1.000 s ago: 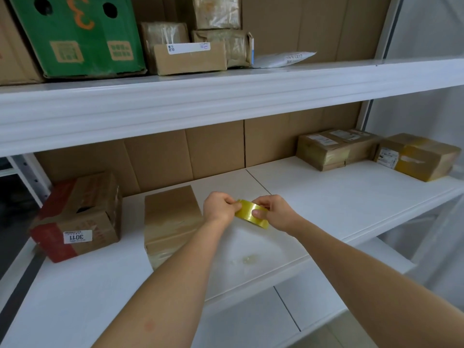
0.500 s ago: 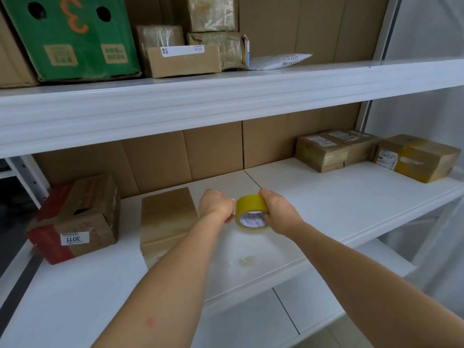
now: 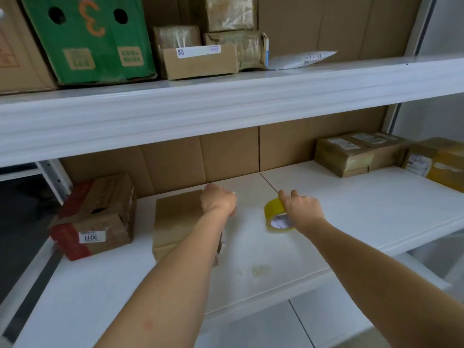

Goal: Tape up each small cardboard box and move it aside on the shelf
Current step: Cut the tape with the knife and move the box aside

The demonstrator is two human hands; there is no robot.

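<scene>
**Tape drawn out beside the plain box**

On the white shelf (image 3: 351, 209): plain cardboard box (image 3: 178, 222), flat, left of centre. Left hand (image 3: 218, 203) over the box's right edge, fingers curled, apparently pinching a clear tape end too faint to confirm. Right hand (image 3: 302, 209) gripping the yellow tape roll (image 3: 276, 217), just above the shelf, apart from the box. Red-and-brown box (image 3: 95, 217) at left; taped parcels (image 3: 356, 153) far right.

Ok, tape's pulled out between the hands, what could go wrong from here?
The left hand pinches the thin free end away from the tape roll in the right hand; the clear strip could fold onto itself. It could also land crooked on the box, since the forearm hides part of the top.
</scene>
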